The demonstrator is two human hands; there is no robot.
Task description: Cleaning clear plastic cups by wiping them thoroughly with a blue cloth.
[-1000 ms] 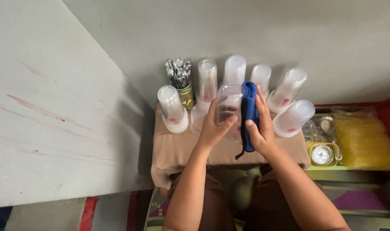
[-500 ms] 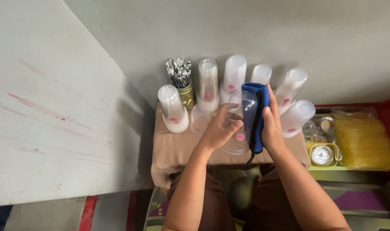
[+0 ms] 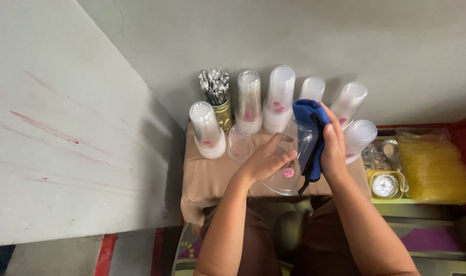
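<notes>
Left hand grips a clear cup tilted on its side, fingers curled around its wall near the rim; right hand presses a blue cloth against the cup's far side, fingers closed flat on the cloth. Just beyond the left fingertips a small upturned cup stands on the tan cloth-covered table. Farther past both hands, cup stacks and a foil-topped jar line the wall.

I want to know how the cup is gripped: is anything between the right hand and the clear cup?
Yes. A blue cloth lies between the right hand and the clear cup. The left hand holds the cup bare.
</notes>
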